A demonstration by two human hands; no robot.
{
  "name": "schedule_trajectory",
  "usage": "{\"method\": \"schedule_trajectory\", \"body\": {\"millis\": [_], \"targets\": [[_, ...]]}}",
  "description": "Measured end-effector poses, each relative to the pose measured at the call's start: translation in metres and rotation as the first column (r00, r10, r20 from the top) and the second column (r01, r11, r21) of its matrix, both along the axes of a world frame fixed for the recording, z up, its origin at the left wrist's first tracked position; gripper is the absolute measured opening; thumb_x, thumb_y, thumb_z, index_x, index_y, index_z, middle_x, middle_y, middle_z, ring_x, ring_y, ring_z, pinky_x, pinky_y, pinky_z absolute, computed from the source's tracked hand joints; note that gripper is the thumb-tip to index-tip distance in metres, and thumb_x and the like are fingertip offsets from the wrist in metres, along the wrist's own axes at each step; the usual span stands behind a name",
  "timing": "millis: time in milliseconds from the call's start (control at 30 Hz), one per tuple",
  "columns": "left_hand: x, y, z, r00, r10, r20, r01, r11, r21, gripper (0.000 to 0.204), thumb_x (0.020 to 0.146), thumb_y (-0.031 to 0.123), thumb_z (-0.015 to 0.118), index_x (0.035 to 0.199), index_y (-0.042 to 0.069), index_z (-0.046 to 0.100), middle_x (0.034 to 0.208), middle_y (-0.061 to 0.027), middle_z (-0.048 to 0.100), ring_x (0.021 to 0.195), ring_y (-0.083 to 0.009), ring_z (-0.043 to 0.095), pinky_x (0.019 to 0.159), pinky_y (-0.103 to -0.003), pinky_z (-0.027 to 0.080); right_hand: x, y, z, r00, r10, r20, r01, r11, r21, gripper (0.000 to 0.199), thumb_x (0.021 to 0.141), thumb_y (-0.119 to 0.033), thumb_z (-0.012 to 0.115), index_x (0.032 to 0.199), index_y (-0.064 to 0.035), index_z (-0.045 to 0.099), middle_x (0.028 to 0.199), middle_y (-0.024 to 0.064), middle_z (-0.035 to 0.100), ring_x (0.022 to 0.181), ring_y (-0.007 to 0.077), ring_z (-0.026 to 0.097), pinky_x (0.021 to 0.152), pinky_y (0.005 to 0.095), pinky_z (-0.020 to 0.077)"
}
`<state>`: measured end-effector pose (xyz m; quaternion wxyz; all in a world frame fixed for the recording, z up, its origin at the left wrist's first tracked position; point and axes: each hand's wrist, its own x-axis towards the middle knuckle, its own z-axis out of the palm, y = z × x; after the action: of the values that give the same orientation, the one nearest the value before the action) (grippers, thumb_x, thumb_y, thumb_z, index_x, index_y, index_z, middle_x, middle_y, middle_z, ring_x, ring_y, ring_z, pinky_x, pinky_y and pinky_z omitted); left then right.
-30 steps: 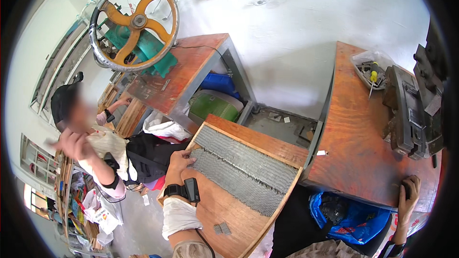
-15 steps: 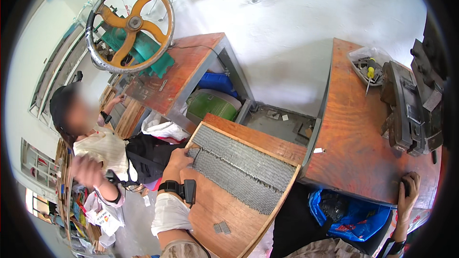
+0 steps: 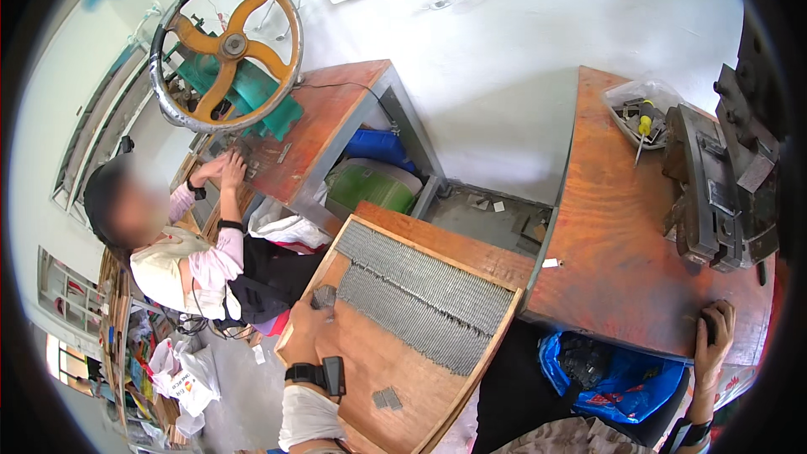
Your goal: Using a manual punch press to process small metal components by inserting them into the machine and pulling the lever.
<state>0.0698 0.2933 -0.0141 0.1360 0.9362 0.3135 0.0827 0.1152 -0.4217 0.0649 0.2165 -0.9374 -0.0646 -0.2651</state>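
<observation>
A shallow wooden tray (image 3: 370,363) is tilted across the middle in front of me. Closely packed rows of thin grey metal pieces (image 3: 420,298) cover its far side, and a small loose cluster of the pieces (image 3: 387,398) lies on the bare wood nearer me. Over the tray's left edge, my left hand (image 3: 303,329) pinches a small fanned stack of metal pieces (image 3: 323,296), just off the left end of the rows. At the right table's front edge, my right hand (image 3: 714,340) is curled around a small dark object that I cannot make out.
A press-like metal machine (image 3: 727,193) and a plastic tub with a yellow screwdriver (image 3: 645,118) stand on the right table (image 3: 588,202). Under it hangs a blue bag (image 3: 622,399). At left, a co-worker (image 3: 185,261) sits by a table with a large handwheel (image 3: 231,46).
My left hand has drawn back from the row ends toward the tray's left edge, now with a fanned stack showing. The co-worker's hands have come together at the left table. My right hand stays put.
</observation>
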Motion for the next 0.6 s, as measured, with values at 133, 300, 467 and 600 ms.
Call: {"method": "schedule_trajectory", "body": {"millis": [133,300,467,600], "targets": [[0.017,-0.033,-0.007,0.975,0.067,0.212,-0.089,0.992,0.095,0.038,0.060,0.023,0.071,0.091,0.002,0.070,0.072,-0.0217,0.065,0.067,-0.0314,0.066,0.065,-0.038,0.051,-0.008,-0.002,0.013,0.999,-0.037,0.025,0.038,0.999,-0.020,0.017,0.070,0.003,0.060,0.086,0.0022,0.057,0.094,0.0170,0.054,0.096,0.0354,0.052,0.087,0.0418,0.0412],[0.009,-0.057,0.040,0.965,0.135,0.223,-0.063,0.950,-0.305,0.031,0.063,0.013,0.068,0.086,-0.008,0.068,0.069,-0.0124,0.066,0.062,-0.0158,0.062,0.059,-0.032,0.048,0.005,0.017,0.022,0.997,-0.007,0.082,0.008,1.000,-0.013,0.018,0.064,-0.005,0.069,0.081,-0.0039,0.064,0.089,0.0130,0.059,0.091,0.0345,0.056,0.081,0.0437,0.0454],[0.080,-0.210,0.127,0.897,-0.077,0.436,0.377,0.648,-0.661,0.037,0.065,0.001,0.066,0.100,-0.011,0.063,0.085,-0.0102,0.066,0.072,-0.0156,0.062,0.064,-0.027,0.048,0.001,0.015,0.029,0.998,0.021,0.062,-0.016,0.997,-0.073,0.018,0.067,-0.014,0.072,0.082,-0.0081,0.066,0.090,0.0070,0.060,0.090,0.0286,0.056,0.081,0.0409,0.0445],[0.152,-0.366,0.186,0.731,-0.469,0.496,0.680,0.437,-0.589,0.043,0.067,0.010,0.073,0.105,-0.008,0.063,0.086,-0.0104,0.067,0.072,-0.0130,0.061,0.064,-0.027,0.049,-0.009,0.000,0.030,0.997,0.006,0.076,-0.001,0.998,-0.067,0.020,0.068,-0.016,0.071,0.086,-0.0092,0.065,0.094,0.0060,0.060,0.094,0.0277,0.056,0.083,0.0411,0.0439]]}}
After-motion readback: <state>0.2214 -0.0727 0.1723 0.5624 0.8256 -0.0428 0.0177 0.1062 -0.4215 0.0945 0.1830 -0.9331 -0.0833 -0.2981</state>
